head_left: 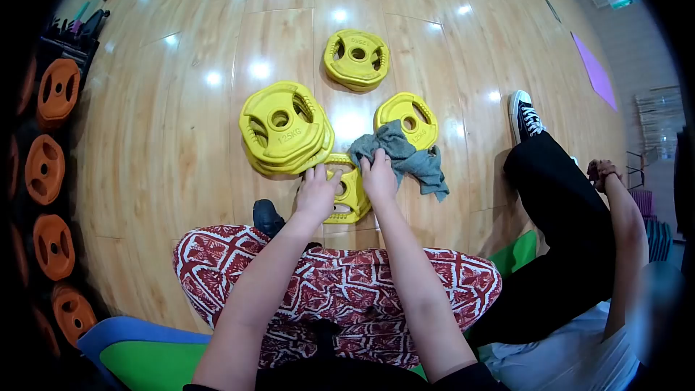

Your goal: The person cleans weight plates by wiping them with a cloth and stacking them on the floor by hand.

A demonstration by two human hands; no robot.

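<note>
Directly before me a yellow weight plate [350,192] lies on the wooden floor. My left hand [317,192] rests on its left side, fingers apart, holding nothing. A grey cloth [391,146] is bunched at the plate's upper right edge, and my right hand [379,176] has its fingers pressed into it. The cloth's loose end trails to the right, partly over a second yellow plate [407,117]. Close by on the left stands a stack of yellow plates [279,130], the top one marked 1.25KG. Farther ahead is another yellow stack [357,58].
Orange weight plates [54,246] hang in rows at the far left. A person in black trousers [572,224] sits at the right, one sneaker [526,117] on the floor. Blue and green mats [148,362] lie under me. A purple mat [594,72] is at the upper right.
</note>
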